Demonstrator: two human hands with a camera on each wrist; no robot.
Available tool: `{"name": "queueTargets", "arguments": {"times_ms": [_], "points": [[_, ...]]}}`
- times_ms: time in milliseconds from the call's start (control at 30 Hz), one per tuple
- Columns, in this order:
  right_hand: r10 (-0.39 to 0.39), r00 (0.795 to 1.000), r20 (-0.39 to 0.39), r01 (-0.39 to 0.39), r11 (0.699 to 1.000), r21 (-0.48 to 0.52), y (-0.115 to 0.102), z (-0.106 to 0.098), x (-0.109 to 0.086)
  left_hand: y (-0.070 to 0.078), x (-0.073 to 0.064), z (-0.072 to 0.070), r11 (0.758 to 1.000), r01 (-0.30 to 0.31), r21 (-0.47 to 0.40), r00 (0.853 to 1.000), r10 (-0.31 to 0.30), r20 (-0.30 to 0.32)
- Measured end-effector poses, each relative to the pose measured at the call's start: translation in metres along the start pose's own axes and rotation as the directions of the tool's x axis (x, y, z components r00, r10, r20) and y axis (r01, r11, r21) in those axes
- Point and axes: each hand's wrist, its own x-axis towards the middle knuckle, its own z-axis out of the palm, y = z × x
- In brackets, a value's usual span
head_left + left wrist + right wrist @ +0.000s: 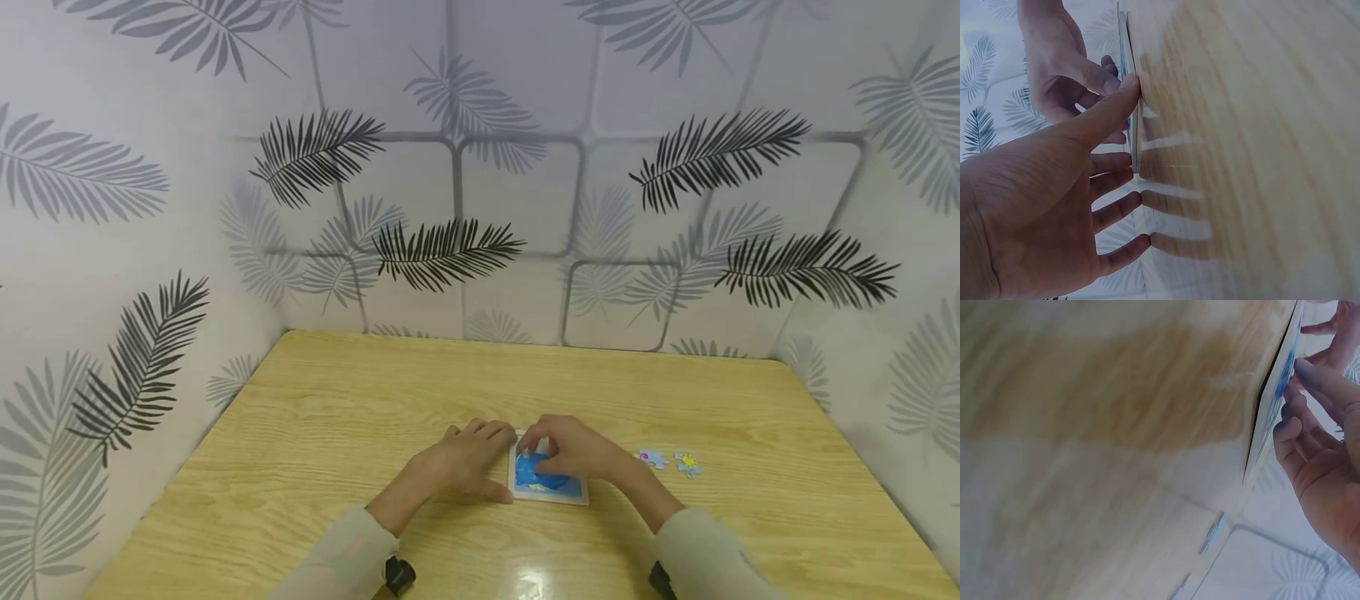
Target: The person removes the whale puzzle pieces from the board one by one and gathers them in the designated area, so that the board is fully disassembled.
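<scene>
A small square jigsaw puzzle (551, 492) with a blue picture and pale border lies flat on the table. My left hand (468, 462) rests along its left side, fingers spread and fairly straight. In the left wrist view, that hand's thumb (1119, 103) touches the puzzle's edge, with fingertips down on the tabletop. Over the picture is my right hand (573, 450), its bent fingers and thumb touching the surface. Whether a piece lies between them is hidden. The right wrist view shows the right thumb (1322, 378) against the blue face (1286, 372).
Two loose jigsaw pieces lie right of the puzzle, a blue one with pink (653, 458) and one with a yellow sun (687, 463). The wooden table (360, 400) meets a leaf-patterned wall (517, 192) at the back. A wrist camera (399, 575) hangs below the left sleeve.
</scene>
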Motion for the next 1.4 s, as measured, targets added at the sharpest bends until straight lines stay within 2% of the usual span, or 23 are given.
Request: {"name": "queueTargets", "arguments": {"times_ms": [167,400,633,933,1400], "points": [[0.037,0.999,-0.001,-0.037,0.998,-0.047,-0.008,0.005,0.004,0.0,0.001,0.0,1.0,0.003,-0.004,1.0,-0.003,0.005],[0.134,0.991,0.02,-0.133,0.991,-0.03,-0.012,0.007,0.006,0.0,0.002,0.001,1.0,0.005,0.015,1.0,-0.006,0.01],[0.097,0.995,0.014,-0.097,0.995,0.009,-0.012,0.007,0.003,0.0,0.003,0.003,1.0,0.008,0.01,1.0,-0.008,0.011],[0.052,0.999,0.001,-0.052,0.999,0.003,-0.009,0.006,0.003,0.002,0.002,0.0,1.0,0.009,0.014,1.0,-0.009,0.015],[0.122,0.992,0.022,-0.122,0.992,-0.019,-0.013,0.009,0.002,0.003,0.003,-0.001,0.999,0.035,0.013,0.998,-0.035,0.052]]}}
